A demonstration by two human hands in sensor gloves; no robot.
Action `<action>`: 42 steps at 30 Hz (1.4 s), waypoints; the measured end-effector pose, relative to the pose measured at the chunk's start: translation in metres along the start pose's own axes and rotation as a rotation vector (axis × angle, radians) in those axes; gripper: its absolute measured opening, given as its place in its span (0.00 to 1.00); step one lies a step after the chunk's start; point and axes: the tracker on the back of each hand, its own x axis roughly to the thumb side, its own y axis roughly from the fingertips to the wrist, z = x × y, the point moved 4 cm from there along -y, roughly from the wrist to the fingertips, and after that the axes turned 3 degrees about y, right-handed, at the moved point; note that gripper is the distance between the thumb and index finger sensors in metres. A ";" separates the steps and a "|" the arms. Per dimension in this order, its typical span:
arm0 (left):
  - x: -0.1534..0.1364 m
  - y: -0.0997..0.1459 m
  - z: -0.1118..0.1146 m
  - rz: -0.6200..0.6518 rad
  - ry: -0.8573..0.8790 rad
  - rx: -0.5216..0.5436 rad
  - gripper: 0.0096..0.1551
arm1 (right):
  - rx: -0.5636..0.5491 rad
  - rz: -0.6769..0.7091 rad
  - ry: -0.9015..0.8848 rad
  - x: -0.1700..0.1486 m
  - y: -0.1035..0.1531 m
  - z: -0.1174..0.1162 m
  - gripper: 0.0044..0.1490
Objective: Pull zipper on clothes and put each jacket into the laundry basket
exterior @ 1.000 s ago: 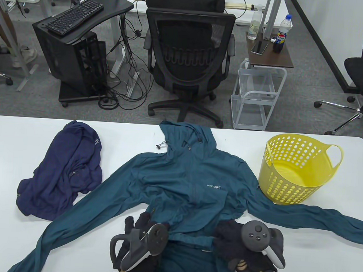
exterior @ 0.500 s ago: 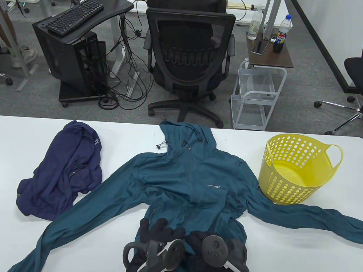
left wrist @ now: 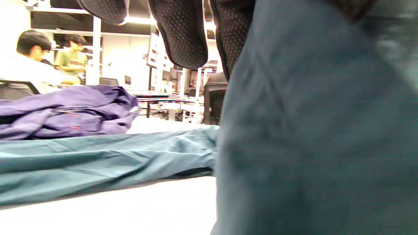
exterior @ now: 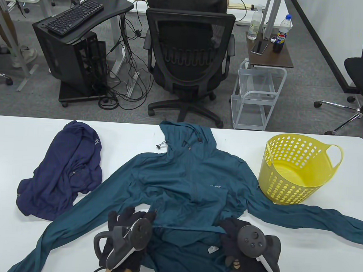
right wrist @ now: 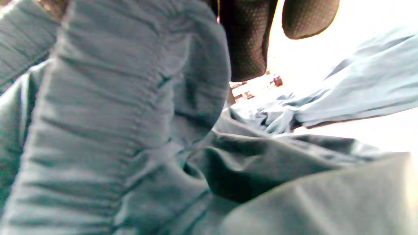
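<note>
- The table (exterior: 315, 267) was seen from above, with all the task's things laid on it.
- The teal jacket (exterior: 182, 179) was spread flat at the middle, sleeves out to either side, probably so that its front zipper could be worked; the zipper appeared closed up the chest, though the pull could not be made out.
- The navy jacket (exterior: 65, 169) was left crumpled at the left, apart from both hands.
- The yellow laundry basket (exterior: 293, 170) was stood at the right, nothing seen in it, just beside the teal jacket's shoulder.
- The bottom hem was held stretched between the hands, likely for folding or lifting.
- The left hand (exterior: 126, 231) was curled round the hem's left end.
- The right hand (exterior: 242, 241) was clenched on bunched fabric at its right end.
</note>
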 end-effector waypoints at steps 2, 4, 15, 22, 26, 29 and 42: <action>-0.016 -0.004 0.002 -0.050 0.069 -0.028 0.24 | -0.002 -0.038 -0.029 -0.012 -0.002 0.007 0.28; -0.029 -0.006 0.000 -0.090 0.089 -0.040 0.24 | -0.016 -0.064 -0.032 -0.022 -0.004 0.013 0.28; -0.089 0.000 -0.032 -0.164 0.272 -0.029 0.31 | -0.008 -0.173 -0.001 -0.078 -0.007 0.045 0.26; -0.072 0.002 -0.019 0.085 0.314 -0.252 0.27 | 0.230 -0.009 -0.120 -0.067 -0.011 0.018 0.27; -0.062 0.002 -0.008 0.198 0.457 -0.373 0.27 | 0.393 0.117 -0.286 -0.058 -0.007 0.009 0.29; -0.060 0.005 -0.011 0.293 0.581 -0.403 0.30 | 0.500 0.215 -0.430 -0.054 -0.002 0.010 0.33; -0.014 -0.013 0.055 0.149 0.345 -0.483 0.31 | 0.479 0.141 -0.098 -0.031 -0.010 -0.034 0.32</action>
